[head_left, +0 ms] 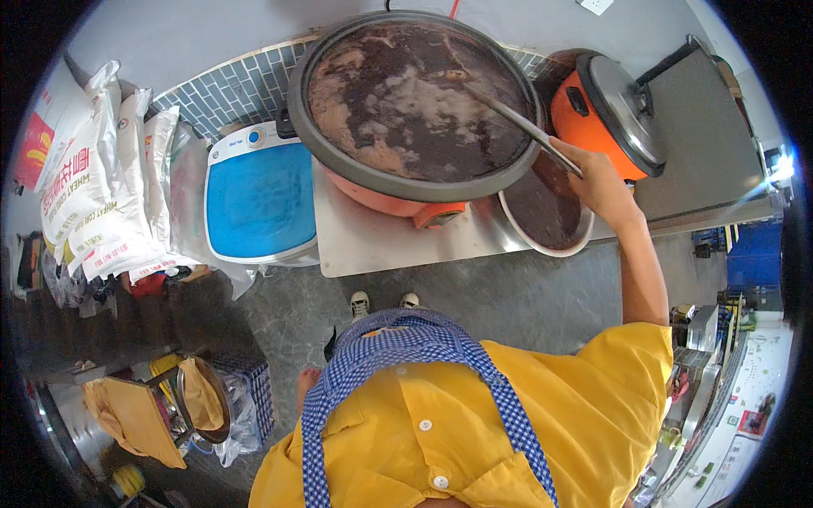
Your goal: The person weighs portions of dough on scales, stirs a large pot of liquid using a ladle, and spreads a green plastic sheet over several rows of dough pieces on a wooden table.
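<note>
In the head view, my right hand (594,173) is closed on the metal handle of a ladle (517,120), whose far end sits in the dark, foamy liquid (406,108) of a large orange electric cooker (381,197) with a wide grey rim. Beneath my right wrist, a white-rimmed bowl (551,253) of similar dark liquid stands at the cooker's right, partly hidden under its rim. My left hand (309,381) hangs low beside the checked apron; only a small part shows, and its fingers cannot be made out.
A second orange cooker (587,124) with a metal lid stands at the right. Left of the large cooker are a blue-topped appliance (260,197) and white flour sacks (95,184). The steel counter's edge (406,261) runs before me. A stool-like wooden board (143,413) and a metal basin (222,425) lie lower left.
</note>
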### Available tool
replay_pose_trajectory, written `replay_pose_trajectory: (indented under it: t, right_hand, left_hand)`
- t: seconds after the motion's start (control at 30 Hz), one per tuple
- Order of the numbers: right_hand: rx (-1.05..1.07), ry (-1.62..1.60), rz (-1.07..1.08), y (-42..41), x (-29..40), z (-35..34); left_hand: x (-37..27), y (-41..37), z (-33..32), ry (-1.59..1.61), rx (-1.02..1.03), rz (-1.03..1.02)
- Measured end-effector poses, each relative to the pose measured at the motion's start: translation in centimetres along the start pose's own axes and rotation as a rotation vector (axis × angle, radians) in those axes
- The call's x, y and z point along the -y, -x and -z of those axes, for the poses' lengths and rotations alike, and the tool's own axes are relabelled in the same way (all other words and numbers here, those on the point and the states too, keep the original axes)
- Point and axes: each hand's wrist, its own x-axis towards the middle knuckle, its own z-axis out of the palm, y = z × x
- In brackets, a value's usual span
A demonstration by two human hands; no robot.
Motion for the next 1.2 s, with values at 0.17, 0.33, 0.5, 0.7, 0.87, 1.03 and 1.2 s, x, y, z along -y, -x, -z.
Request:
replay_pose_trajectory:
  t: [0.17,0.33,0.5,0.7,0.87,1.03,1.2]
  right_hand:
    - [0.089,-0.028,0.007,3.0,-0.1,2.3]
    - [0.140,-0.059,-0.034,5.8,0.7,4.5]
    - [0.185,-0.106,0.032,7.0,1.8,5.5]
    - [0.204,-0.151,0.152,5.9,4.1,3.6]
    - [0.185,-0.005,0.134,3.8,6.5,1.1]
    - [0.104,0.047,0.184,0.4,6.7,-3.2]
    - [0.013,0.221,0.192,-3.5,6.9,-6.2]
  left_hand:
    - [0.0,-3.4,0.7,0.536,0.036,0.187]
    - [-2.2,-4.1,1.5,0.513,0.088,0.200]
    - [-1.1,-5.0,0.6,0.411,0.071,0.186]
    - [-0.8,-5.8,-0.2,0.856,0.051,0.281]
    - [-1.2,-6.3,-0.8,1.037,0.014,0.343]
    - [-0.6,-5.5,0.3,0.933,0.220,0.231]
    - [-0.1,-2.8,-1.6,0.857,-0.073,0.429]
